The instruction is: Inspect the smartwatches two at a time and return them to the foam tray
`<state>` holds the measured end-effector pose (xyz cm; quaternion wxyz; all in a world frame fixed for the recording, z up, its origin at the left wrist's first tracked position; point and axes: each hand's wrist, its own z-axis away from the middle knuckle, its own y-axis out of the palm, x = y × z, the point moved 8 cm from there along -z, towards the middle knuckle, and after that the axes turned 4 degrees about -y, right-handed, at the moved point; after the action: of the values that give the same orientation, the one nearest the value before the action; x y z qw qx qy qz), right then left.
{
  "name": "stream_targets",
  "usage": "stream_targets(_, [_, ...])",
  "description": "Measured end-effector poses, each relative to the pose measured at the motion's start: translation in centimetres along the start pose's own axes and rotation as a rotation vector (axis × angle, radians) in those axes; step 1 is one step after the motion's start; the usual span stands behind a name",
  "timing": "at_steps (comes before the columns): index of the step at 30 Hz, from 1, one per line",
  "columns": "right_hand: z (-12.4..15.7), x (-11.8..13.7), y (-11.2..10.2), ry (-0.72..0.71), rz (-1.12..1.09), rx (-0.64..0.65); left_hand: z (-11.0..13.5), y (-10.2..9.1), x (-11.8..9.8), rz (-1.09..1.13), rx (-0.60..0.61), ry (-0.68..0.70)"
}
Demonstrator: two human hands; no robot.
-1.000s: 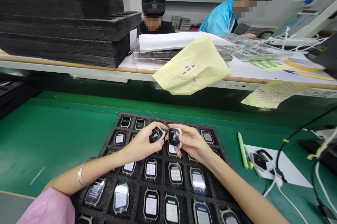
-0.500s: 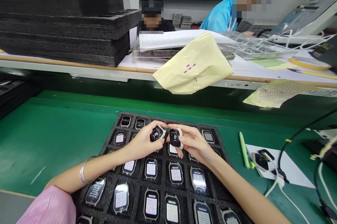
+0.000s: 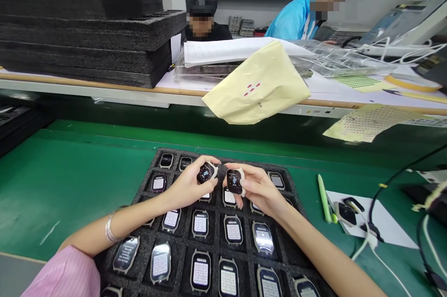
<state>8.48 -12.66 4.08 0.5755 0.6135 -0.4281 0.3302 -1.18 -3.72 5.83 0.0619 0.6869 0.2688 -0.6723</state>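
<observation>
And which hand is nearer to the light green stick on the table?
Right. The right hand, holding a watch, is left of the stick; the left hand is farther left.

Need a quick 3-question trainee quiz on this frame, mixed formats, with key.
1. True or false: both hands grip one shared watch.
2. Which lies on the green bench, right of the foam tray? a) red mug b) light-green pen-shaped item c) scissors
3. Fill in: the silver bracelet is on the person's ____ arm.

Key: 1. False: the left hand holds one watch, the right hand another watch. 2. b. 3. left.
</observation>
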Motion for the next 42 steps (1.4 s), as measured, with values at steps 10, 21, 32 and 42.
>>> stream_targets(10, [-0.2, -0.6, -0.6, 0.021, -0.005, -0.029, -0.2, 0.0, 0.5, 0.043, -0.032, -0.034])
stream_targets(21, [-0.4, -1.1, -0.7, 0.026, 0.000, -0.098, 0.3, 0.4, 1.3, 0.588, 0.078, -0.296])
stream_targets(32, [-0.2, -0.7, -0.8, -0.013, 0.176, -0.155, 0.6, 0.4, 1.8, 0.665, 0.092, -0.317])
stream_targets(42, [0.0, -0.6, -0.6, -0.029, 0.170, -0.122, 0.2, 0.0, 2.4, 0.380, 0.047, -0.210])
